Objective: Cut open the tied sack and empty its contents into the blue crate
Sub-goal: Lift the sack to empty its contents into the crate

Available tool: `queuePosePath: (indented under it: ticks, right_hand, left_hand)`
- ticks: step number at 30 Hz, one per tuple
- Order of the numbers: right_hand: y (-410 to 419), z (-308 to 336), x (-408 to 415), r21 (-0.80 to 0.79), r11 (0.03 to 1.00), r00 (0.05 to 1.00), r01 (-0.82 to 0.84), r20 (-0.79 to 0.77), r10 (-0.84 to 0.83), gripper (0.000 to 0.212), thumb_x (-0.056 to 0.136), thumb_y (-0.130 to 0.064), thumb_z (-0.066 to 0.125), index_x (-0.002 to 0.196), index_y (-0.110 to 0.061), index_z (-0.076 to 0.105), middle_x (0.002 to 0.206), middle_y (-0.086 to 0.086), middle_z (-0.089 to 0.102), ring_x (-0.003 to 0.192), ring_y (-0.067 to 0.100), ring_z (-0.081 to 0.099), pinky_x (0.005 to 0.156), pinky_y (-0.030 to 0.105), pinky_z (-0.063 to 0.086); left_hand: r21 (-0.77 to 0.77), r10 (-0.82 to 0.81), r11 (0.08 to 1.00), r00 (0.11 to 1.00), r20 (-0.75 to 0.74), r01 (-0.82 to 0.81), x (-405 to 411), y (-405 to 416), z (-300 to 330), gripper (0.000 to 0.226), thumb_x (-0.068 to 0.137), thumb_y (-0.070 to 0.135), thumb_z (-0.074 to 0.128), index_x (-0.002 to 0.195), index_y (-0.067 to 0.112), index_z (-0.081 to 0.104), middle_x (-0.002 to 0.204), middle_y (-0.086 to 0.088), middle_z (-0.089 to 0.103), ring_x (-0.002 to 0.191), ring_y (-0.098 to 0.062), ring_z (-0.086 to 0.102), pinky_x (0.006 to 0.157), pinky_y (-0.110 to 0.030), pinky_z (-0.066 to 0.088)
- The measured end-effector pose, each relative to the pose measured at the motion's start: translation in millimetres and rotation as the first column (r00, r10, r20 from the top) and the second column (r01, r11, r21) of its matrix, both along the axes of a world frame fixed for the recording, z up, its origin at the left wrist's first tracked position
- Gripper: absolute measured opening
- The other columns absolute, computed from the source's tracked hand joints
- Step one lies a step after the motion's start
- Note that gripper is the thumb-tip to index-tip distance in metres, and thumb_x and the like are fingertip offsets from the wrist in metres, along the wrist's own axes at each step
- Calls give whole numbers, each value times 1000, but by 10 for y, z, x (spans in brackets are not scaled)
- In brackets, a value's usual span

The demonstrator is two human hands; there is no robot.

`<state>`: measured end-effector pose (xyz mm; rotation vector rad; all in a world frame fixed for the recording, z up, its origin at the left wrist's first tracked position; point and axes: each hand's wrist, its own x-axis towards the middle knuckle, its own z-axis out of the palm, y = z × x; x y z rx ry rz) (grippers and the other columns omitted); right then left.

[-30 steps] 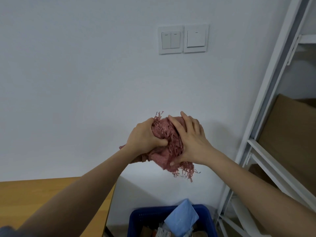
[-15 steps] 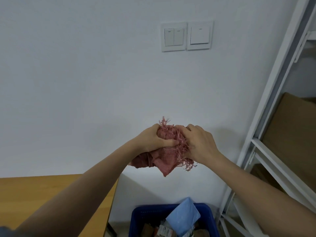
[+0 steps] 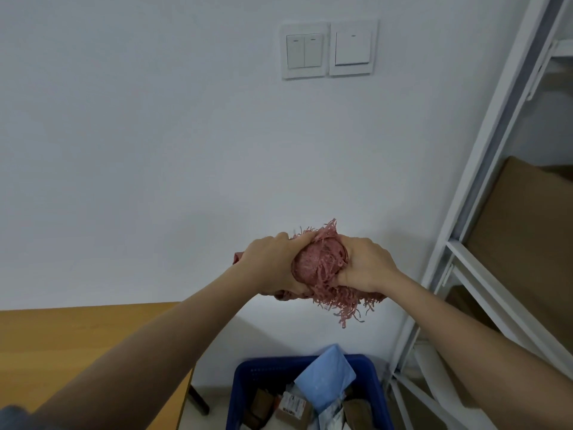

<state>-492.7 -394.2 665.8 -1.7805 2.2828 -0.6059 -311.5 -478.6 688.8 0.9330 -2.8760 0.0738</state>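
**Above crate: sack bunched in both hands**

Above the blue crate (image 3: 245,378), left hand (image 3: 273,265) and right hand (image 3: 366,265) hold the pink sack (image 3: 316,266) wadded between them, fingers clenched into the fabric from either side. Frayed edge hangs below the right hand. Likely kept over the crate so anything left drops in; crate already holds packets.
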Motion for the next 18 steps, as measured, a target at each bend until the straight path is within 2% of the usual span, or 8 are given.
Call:
queuePosePath:
  ticks: [4,7,9,11,13,15,18]
  right_hand:
    - [43,-198,-129,70,994,984,-83,166,70,83,44,-45,78,122,-41,48,106,-8,64,98,19,61,83,38,52]
    - [93,-332,-224,85,991,985,-100,148,87,88,46,-47,77,126,-46,40,112,-7,50,110,21,49,90,44,49]
    - [181,-385,-270,74,993,994,-97,59,92,95,57,-45,75,139,-49,26,126,-5,40,121,22,35,97,46,42]
    - [295,-403,-284,28,993,993,-116,-31,117,95,65,-46,70,143,-50,15,140,-3,33,128,24,29,100,49,40]
    - [438,-466,-278,11,988,987,-156,-47,156,94,69,-49,66,145,-50,10,150,-4,25,136,26,23,103,52,37]
    - [604,-563,-261,8,976,975,-219,-30,220,100,66,-61,64,145,-54,2,155,-7,17,141,26,18,109,56,30]
    - [857,-647,-235,65,966,966,-251,-51,254,122,51,-79,66,142,-56,-11,159,-9,7,144,28,16,111,58,24]
  left_hand:
    - [-31,-37,999,999,-9,37,-79,121,-42,82,66,59,68,138,39,33,96,2,62,89,-22,61,71,-31,45]
    - [16,-6,1000,999,-37,7,-158,170,-142,79,67,55,68,137,38,37,99,4,66,92,-22,63,73,-30,45]
    - [128,43,991,996,-75,-33,-196,207,-234,78,67,52,70,137,37,39,105,4,67,95,-22,63,78,-32,47]
    - [292,106,954,985,-140,-61,-205,204,-319,76,67,48,73,136,37,43,112,4,66,101,-23,62,82,-32,48]
    - [421,161,904,970,-183,-71,-189,202,-420,76,66,47,76,135,36,46,118,4,64,106,-21,60,88,-32,47]
    - [517,176,854,968,-181,-58,-174,237,-505,72,66,45,78,132,35,50,117,5,64,104,-19,60,89,-31,46]
    - [640,126,768,981,-147,-3,-160,350,-539,52,68,37,80,116,31,60,105,5,66,96,-16,61,85,-26,46]
